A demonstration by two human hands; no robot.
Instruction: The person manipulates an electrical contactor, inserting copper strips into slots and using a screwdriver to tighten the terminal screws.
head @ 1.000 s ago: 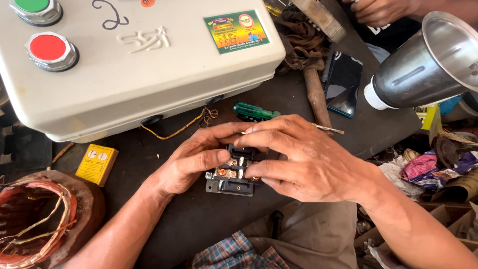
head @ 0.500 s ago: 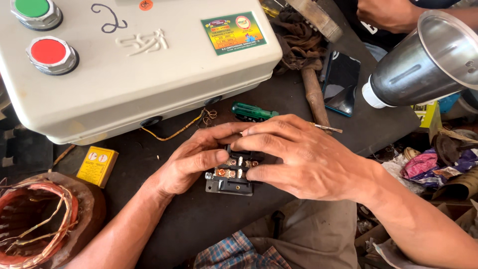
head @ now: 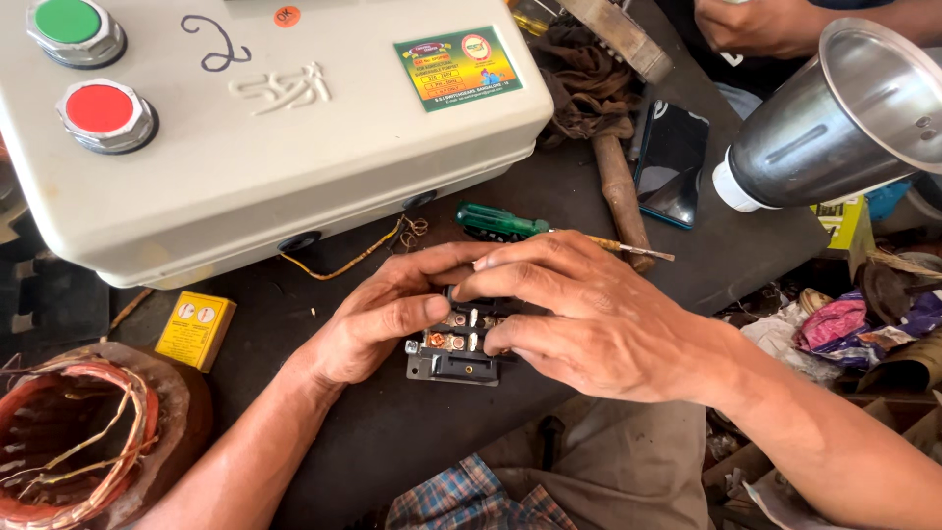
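Grey control box (head: 265, 147) behind | screwdriver (head: 510, 224) near | hands cover contactor (head: 456, 344)

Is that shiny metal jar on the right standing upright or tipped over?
Tipped over: the metal jar lies on its side on the dark table, open mouth facing right.

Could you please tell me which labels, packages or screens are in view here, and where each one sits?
Rectangular sticker: on top of the cream control box, green and yellow with a round emblem.
Small round sticker: orange, near the box's far edge.
Small yellow carton: flat on the dark bench, left of the left hand.
Phone: dark blank screen, beside the wooden handle.
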